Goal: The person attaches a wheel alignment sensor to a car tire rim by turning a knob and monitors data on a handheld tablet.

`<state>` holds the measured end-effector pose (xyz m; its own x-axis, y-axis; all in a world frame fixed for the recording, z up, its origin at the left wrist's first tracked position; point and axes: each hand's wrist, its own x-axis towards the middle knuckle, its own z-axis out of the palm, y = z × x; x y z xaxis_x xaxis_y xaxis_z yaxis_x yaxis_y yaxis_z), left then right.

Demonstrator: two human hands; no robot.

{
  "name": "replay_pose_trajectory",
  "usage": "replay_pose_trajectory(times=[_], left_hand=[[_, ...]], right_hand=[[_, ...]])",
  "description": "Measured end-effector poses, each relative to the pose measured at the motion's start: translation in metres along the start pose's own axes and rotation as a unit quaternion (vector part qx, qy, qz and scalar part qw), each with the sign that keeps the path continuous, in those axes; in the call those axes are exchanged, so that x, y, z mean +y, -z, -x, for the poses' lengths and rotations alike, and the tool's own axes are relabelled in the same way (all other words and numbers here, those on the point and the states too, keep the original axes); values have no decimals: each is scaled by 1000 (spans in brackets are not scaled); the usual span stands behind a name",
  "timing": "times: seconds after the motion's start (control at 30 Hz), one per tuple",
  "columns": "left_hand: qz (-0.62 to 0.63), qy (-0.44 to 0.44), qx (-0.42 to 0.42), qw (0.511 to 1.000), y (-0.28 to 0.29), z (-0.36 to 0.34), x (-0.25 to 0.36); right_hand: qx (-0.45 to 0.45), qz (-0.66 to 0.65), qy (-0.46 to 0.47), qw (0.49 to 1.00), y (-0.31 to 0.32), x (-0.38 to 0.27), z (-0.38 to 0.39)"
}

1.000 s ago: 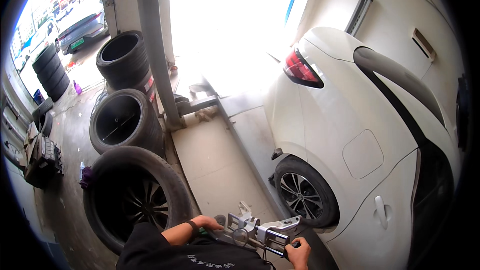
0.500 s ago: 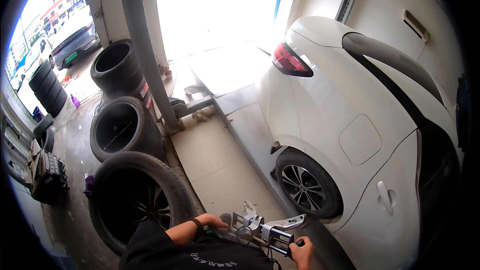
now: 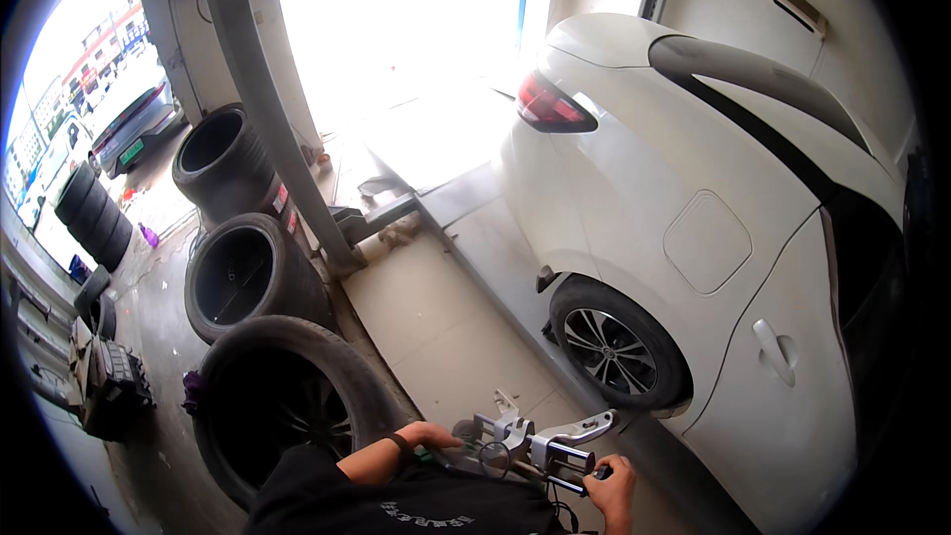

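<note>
My left hand point(image 3: 430, 436) is closed around the far left part of a metal clamp tool point(image 3: 535, 444), with silver bars, brackets and a cable, held low in front of my body. My right hand point(image 3: 611, 484) grips the black knob at the tool's right end. Just beyond the tool is the rear wheel point(image 3: 611, 351) of a white car point(image 3: 634, 168), with a dark tyre and a multi-spoke rim. Left of my left arm lies a large tyre point(image 3: 367, 396) with a spoked rim inside it.
Stacked tyres point(image 3: 228, 149) stand beside a grey lift post point(image 3: 267, 109) on the left, with more tyres point(image 3: 91, 213) further left. A black equipment box point(image 3: 111, 386) sits at the far left. A metal lift strip runs along the tiled floor point(image 3: 416, 317). Beyond the bright doorway are parked cars.
The view has swung over the last second, so the tyre stacks sit lower and the car higher in the picture. My hands, still holding the tool, appear slightly further right.
</note>
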<state>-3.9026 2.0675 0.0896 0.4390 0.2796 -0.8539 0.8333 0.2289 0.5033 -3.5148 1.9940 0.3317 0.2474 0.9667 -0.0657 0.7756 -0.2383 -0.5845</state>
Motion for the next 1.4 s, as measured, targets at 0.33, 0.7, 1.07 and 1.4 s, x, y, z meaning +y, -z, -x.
replay_pose_trajectory(times=[0.33,0.7,1.07,1.4], left_hand=[[3,22,4,1000,5,-10,2],[-8,30,-7,1000,5,-22,-8],[-25,24,-19,999,17,-2,1],[-14,22,-10,1000,14,-22,-27]], right_hand=[[18,-8,-61,998,7,-14,14],[21,-39,-151,988,10,-32,15],[10,-19,-109,994,-8,-5,8],[2,-7,-58,998,-12,-12,6]])
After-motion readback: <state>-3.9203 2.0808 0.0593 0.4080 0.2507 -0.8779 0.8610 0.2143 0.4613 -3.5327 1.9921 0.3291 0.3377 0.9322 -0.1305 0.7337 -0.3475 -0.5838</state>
